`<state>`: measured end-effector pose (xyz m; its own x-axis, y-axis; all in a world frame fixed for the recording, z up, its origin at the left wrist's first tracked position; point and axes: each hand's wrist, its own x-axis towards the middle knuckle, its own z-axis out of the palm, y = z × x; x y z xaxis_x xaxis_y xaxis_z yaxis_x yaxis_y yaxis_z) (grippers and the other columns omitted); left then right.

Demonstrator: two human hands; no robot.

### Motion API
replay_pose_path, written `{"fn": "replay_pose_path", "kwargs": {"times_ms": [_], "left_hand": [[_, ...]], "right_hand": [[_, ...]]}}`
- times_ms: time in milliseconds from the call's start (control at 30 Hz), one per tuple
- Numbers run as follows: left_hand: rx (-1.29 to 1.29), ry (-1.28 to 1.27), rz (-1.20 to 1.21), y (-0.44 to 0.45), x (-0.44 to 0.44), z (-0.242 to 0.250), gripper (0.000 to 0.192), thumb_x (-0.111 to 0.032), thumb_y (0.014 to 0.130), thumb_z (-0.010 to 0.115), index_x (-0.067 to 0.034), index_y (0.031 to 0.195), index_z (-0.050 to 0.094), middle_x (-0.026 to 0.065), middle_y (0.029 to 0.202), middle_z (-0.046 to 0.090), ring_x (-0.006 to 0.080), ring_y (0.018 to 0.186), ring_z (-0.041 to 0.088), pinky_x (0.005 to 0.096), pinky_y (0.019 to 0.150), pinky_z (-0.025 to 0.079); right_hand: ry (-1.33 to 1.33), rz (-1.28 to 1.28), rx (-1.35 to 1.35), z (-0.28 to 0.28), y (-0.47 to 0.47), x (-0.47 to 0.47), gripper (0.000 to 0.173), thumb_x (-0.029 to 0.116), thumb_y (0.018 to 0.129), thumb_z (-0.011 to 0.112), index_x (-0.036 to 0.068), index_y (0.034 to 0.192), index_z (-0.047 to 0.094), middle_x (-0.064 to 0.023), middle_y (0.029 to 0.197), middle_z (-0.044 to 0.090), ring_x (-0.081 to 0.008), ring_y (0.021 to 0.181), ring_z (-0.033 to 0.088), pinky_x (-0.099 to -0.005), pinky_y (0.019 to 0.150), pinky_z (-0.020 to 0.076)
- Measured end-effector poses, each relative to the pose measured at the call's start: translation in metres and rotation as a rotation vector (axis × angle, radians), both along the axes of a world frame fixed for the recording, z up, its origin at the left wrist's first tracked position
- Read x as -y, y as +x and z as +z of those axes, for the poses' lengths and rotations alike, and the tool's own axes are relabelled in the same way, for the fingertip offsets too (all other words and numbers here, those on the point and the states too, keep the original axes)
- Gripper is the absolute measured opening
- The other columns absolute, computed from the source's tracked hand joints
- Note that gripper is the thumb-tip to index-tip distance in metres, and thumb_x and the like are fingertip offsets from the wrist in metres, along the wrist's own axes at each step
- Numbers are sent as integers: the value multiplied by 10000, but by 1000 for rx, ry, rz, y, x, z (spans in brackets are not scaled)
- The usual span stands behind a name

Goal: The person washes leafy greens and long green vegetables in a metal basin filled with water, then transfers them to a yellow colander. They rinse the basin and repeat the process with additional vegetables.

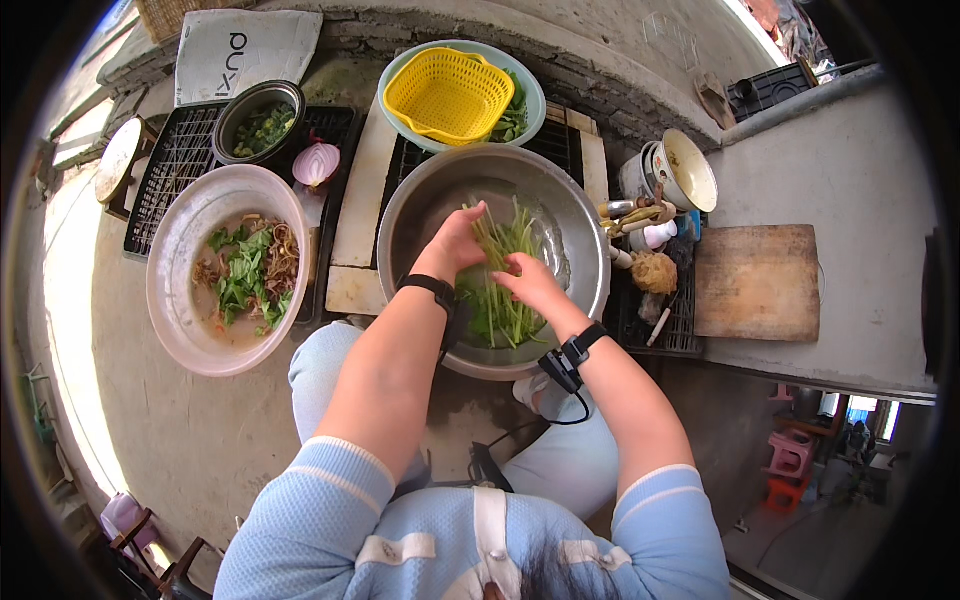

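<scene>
Before me stands a wide metal basin [420,191] holding water. Long green leafy stems [520,234] lie in it as a loose bunch, partly under the water. My left hand [456,240] grips the upper left side of the bunch, thumb pointing away from me. From the right, my right hand [534,283] has its thumb and fingers around some of the same stems, and its far fingers are hidden among them. The leaves show dimly under the water, near my wrists. Each wrist wears a black strap.
A pale pink basin [169,247] with green scraps and murky water is at left. Behind it are a dark pot [225,139] of greens and a cut red onion [316,164]. A yellow basket [450,97] rests in a pale green basin [534,90]. A wooden board [757,283] lies right.
</scene>
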<state>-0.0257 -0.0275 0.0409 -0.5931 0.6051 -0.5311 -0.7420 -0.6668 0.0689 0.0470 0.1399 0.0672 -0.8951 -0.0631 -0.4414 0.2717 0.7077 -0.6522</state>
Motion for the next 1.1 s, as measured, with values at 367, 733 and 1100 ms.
{"fn": "replay_pose_path", "kwargs": {"times_ms": [367,733,1100], "left_hand": [[-420,-1247,-519,14,-6,-10,267,-111,836,682,126,941,621,231,896,661,332,729,679,413,593,567],[-448,-1532,-553,9,17,-6,276,-204,875,641,64,812,656,181,715,661,296,587,661,387,522,528],[-176,-882,-164,2,-4,-48,227,-232,976,551,-13,920,573,86,764,554,224,559,493,408,567,511]], "right_hand": [[138,-203,204,1,-35,-73,219,143,873,640,-66,854,578,-132,654,649,-215,530,652,-325,479,527],[-11,-29,278,-10,-20,-34,497,7,865,470,9,1341,325,-253,883,635,-336,653,665,-418,538,515],[443,-138,-212,-34,-56,-44,319,183,919,538,-49,1131,481,-284,991,632,-428,1024,590,-483,849,491]]}}
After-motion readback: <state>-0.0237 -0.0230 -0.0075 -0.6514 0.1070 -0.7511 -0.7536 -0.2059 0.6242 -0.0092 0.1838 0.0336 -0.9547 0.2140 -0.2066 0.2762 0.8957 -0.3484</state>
